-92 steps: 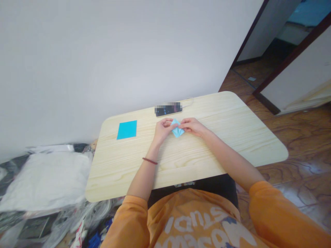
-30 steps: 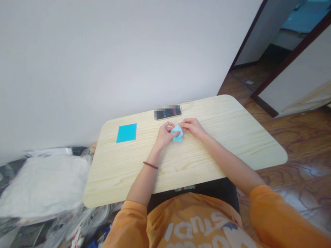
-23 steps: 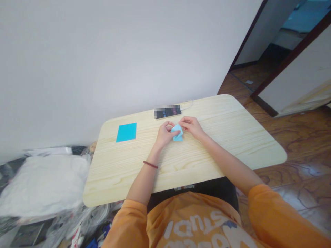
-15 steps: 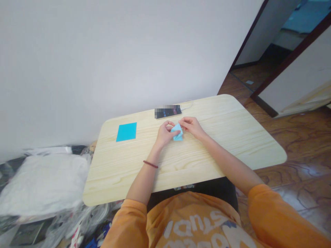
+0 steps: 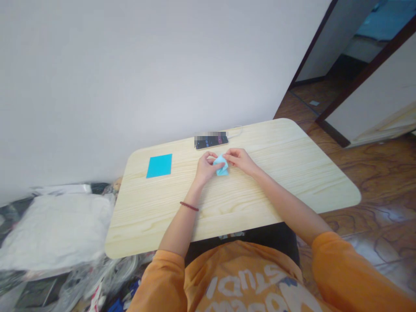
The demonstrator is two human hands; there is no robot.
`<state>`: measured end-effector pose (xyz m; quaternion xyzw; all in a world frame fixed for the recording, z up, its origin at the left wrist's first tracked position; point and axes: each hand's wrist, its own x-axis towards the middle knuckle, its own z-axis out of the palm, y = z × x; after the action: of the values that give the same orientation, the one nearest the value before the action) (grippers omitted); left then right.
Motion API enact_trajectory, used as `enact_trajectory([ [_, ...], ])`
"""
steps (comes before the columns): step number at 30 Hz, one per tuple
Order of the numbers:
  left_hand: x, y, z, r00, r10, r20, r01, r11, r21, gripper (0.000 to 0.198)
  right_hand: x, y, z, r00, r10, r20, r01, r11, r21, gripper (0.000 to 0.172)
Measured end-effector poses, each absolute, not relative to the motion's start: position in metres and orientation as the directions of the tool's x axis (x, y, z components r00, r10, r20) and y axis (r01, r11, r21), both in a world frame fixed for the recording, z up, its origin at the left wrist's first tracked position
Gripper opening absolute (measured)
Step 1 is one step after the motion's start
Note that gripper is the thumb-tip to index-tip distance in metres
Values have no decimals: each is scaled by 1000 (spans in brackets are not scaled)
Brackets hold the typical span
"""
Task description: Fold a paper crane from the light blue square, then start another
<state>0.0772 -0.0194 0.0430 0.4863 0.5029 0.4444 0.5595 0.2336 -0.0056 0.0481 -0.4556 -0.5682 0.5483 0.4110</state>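
A small folded piece of light blue paper (image 5: 221,167) is pinched at the middle of the pale wooden table (image 5: 260,138). My left hand (image 5: 205,169) holds its left side between the fingers, and my right hand (image 5: 237,159) pinches its upper right corner. Part of the paper is hidden by my fingers. A flat square sheet of cyan paper (image 5: 159,166) lies on the tabletop to the left of my hands, untouched.
A smartphone (image 5: 211,140) with a white cable lies at the table's far edge, just beyond my hands. A white wall rises behind the table. A white bag and plastic wrap (image 5: 55,232) are heaped on the floor at left.
Compared with the earliest frame, the blue paper is folded narrower and no longer a flat diamond. Over the last half second, my fingers have pressed it more tightly. The cyan sheet has not moved.
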Motion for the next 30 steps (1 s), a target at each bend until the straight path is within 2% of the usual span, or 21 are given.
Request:
enact_trajectory([
  [16, 76, -19, 44, 21, 995, -99, -35, 99, 994, 45, 233, -6, 51, -291, 953, -85, 80, -64, -995, 30],
  [30, 78, -18, 44, -81, 997, -21, -38, 18, 999, 41, 233, -3, 43, -314, 948, -51, 163, 1, -987, 26],
])
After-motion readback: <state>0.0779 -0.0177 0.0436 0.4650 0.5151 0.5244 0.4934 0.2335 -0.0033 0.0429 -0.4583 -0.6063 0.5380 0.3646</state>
